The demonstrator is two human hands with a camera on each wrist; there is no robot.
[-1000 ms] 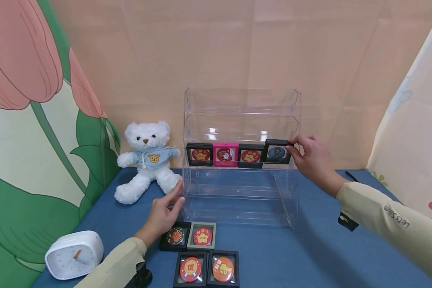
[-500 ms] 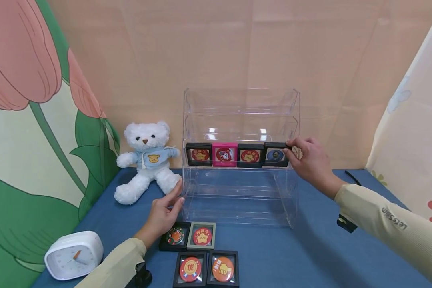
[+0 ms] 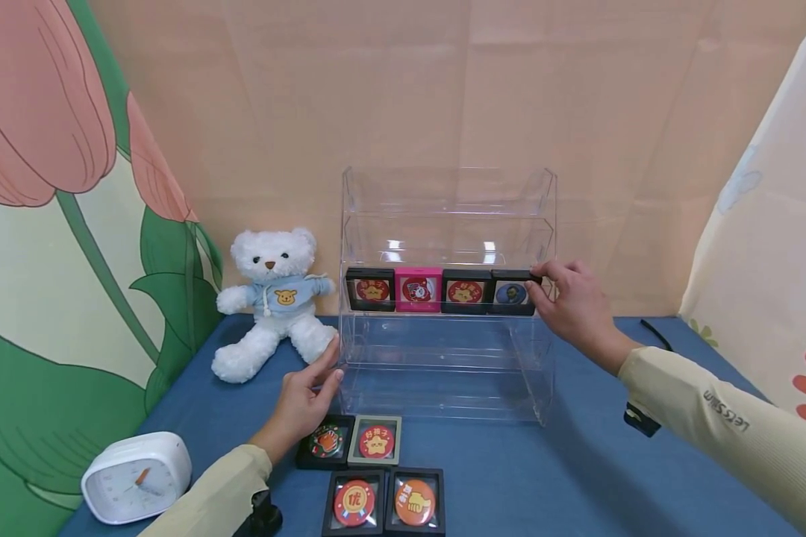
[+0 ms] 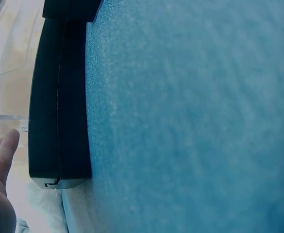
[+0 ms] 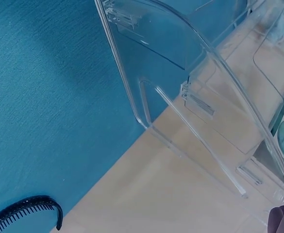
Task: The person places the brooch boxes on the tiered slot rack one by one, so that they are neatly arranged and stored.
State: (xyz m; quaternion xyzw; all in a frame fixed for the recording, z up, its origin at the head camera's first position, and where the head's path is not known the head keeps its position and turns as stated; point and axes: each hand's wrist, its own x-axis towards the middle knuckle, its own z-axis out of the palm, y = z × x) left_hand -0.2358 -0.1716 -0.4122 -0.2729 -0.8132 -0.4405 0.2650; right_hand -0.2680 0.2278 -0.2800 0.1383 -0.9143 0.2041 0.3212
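A clear acrylic tiered stand [image 3: 443, 354] stands mid-table. Its middle tier holds a row of small display frames: a black one [image 3: 371, 291] with a red badge, a pink one [image 3: 418, 291], another black one [image 3: 466, 292], and a black one with a blue badge [image 3: 512, 293] at the right end. My right hand [image 3: 578, 307] pinches that last frame by its top right corner, thumb in front. Extended fingers of my left hand [image 3: 301, 399] touch the stand's lower left side. In the right wrist view, only a sliver of the right hand [image 5: 283, 221] shows.
Several framed badges lie before the stand, including a grey-framed one [image 3: 376, 441] and an orange one [image 3: 415, 501]. A white teddy bear [image 3: 275, 298] sits left, above a white clock [image 3: 137, 477]. A black toothed hair comb [image 5: 27, 211] lies right of the stand.
My right hand has lowered the blue-badge frame into the tier and leftward, level with and beside its neighbour. My left hand has stayed in place.
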